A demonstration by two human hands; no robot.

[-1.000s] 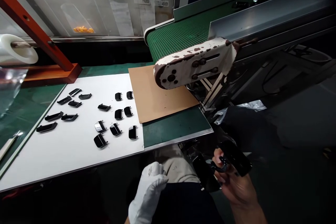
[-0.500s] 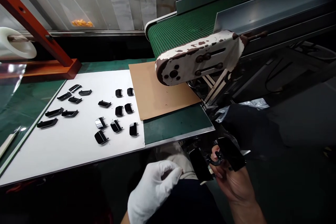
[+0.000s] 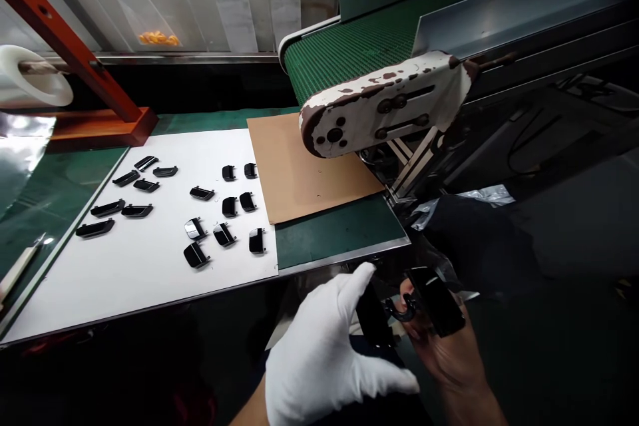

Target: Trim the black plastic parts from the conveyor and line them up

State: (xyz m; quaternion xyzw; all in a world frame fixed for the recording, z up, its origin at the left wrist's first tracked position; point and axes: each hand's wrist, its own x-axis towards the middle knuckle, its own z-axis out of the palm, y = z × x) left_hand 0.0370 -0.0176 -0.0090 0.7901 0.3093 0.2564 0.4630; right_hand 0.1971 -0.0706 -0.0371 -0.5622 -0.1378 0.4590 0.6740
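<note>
My right hand (image 3: 449, 363), bare, is closed on a glossy black plastic part (image 3: 438, 303) with a curved hook (image 3: 405, 308) at its middle. A second dark panel (image 3: 372, 316) lies left of the hook; whether it is joined to the same part I cannot tell. My left hand (image 3: 319, 349), in a white glove, is beside that panel with thumb and fingers spread wide. No object shows between them, and the glove covers some of the panel. Several small black plastic pieces (image 3: 224, 234) lie apart on a white sheet (image 3: 150, 273) on the table.
A brown cardboard sheet (image 3: 284, 173) lies on the green tabletop (image 3: 319, 239), under the end of a green conveyor belt (image 3: 349, 53). An orange-red stand (image 3: 100, 80) holds a film roll (image 3: 30, 80) at left. A dark bag (image 3: 479, 246) is at right, below table height.
My left hand has moved right and toward the dark panel, opening from a pinch to a wide spread. My right hand still holds the black part. The view has shifted slightly.
</note>
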